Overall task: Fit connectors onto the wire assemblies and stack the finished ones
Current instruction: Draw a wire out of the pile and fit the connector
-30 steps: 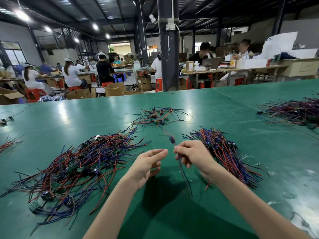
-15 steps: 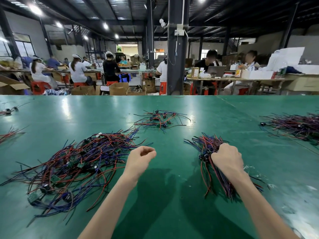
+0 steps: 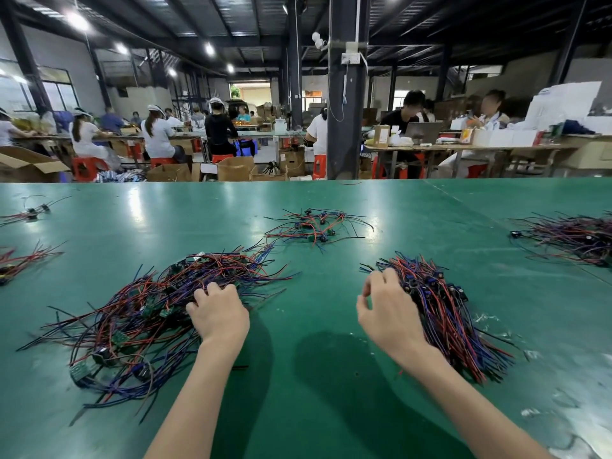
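Observation:
A loose pile of red, blue and black wire assemblies (image 3: 139,313) with small green boards spreads over the green table's left side. My left hand (image 3: 218,313) lies on its right edge, back up, fingers bent down into the wires; whether they pinch one is hidden. At the right lies a neat stack of finished assemblies (image 3: 453,313), its blue-black connectors at the far end. My right hand (image 3: 387,309) hovers at that stack's left edge, fingers loosely curled and holding nothing.
A small tangle of wires (image 3: 314,226) lies further back at the centre, and another heap (image 3: 573,236) at the far right. Stray wires (image 3: 23,260) sit at the left edge. Bare green table (image 3: 314,392) shows between my arms. People work at benches beyond.
One second ago both hands held one assembly at the centre. My right hand carried it onto the right stack and has let go; my left hand has moved left onto the loose pile.

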A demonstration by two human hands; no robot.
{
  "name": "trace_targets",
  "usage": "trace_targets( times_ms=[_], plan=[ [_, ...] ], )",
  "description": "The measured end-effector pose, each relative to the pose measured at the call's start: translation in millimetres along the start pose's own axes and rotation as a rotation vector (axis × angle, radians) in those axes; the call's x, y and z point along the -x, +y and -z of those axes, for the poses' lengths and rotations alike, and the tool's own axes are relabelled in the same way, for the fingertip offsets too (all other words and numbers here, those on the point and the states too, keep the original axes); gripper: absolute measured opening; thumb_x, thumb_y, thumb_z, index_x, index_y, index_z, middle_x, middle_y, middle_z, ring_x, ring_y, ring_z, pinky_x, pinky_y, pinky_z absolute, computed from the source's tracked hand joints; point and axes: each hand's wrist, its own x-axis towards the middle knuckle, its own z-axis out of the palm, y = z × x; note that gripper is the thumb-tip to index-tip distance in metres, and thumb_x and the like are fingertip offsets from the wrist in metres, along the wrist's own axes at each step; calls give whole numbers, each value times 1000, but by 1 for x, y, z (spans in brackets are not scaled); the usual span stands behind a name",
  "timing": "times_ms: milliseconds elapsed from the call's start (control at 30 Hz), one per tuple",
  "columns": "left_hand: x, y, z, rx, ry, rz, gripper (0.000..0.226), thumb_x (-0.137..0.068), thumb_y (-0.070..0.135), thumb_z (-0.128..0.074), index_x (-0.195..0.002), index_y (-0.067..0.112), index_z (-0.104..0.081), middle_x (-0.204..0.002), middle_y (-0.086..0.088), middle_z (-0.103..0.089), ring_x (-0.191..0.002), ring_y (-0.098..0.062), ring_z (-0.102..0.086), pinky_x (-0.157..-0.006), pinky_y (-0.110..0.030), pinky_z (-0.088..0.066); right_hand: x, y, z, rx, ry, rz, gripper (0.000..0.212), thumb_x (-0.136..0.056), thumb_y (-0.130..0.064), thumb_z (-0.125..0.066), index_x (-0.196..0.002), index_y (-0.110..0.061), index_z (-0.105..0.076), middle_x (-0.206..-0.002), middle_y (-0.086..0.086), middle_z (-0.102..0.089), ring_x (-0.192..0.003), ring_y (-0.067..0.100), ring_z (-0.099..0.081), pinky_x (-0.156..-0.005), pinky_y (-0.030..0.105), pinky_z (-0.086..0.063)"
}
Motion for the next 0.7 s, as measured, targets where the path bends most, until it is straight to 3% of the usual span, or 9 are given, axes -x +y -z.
trace_targets(
  times_ms=[133,233,333,467,600,700],
  plan=[
    [-4,-6,-1,44,31,29,25,-92,30,-56,-116,22,-59,-124,-7,-52,-116,-28,-45,-95,-39,-39,11,-12,-17,-62,-112,73,16,-91,-25,-54,-87,-19,-40,-98,2,-40,-70,30,-53,-63,34,-36],
    [-6,-9,0,82,26,40,23,-92,27,-57,-114,20,-59,-123,-7,-53,-115,-29,-46,-95,-39,-40,15,-14,-23,-80,-147,98,14,-92,-26,-52,-88,-19,-41,-98,0,-41,-66,26,-43,-63,33,-32],
    [-6,-11,3,210,98,40,15,-92,23,-59,-104,15,-60,-112,-9,-61,-108,-30,-49,-88,-39,-42,16,-14,-24,-101,-158,104,12,-92,-27,-52,-90,-19,-43,-97,-1,-42,-68,26,-44,-64,33,-32],
    [-3,-12,14,596,430,-7,6,-89,9,-63,-89,4,-61,-88,-15,-66,-85,-34,-57,-64,-36,-42,15,-12,-25,-121,-169,101,12,-92,-27,-53,-90,-19,-44,-97,-1,-45,-75,26,-49,-67,33,-35],
    [-3,-8,28,798,792,-164,11,-89,9,-63,-89,-1,-59,-81,-16,-63,-70,-31,-57,-65,-27,-38,16,-12,-28,-130,-183,112,14,-91,-27,-53,-87,-21,-42,-98,-1,-49,-78,27,-52,-68,33,-37],
    [-1,-2,35,961,876,-305,10,-91,8,-61,-92,-1,-55,-76,-16,-63,-64,-26,-57,-63,-19,-37,16,-13,-29,-150,-178,118,14,-90,-27,-54,-86,-23,-41,-98,-1,-50,-83,27,-54,-73,35,-41]
  ],
)
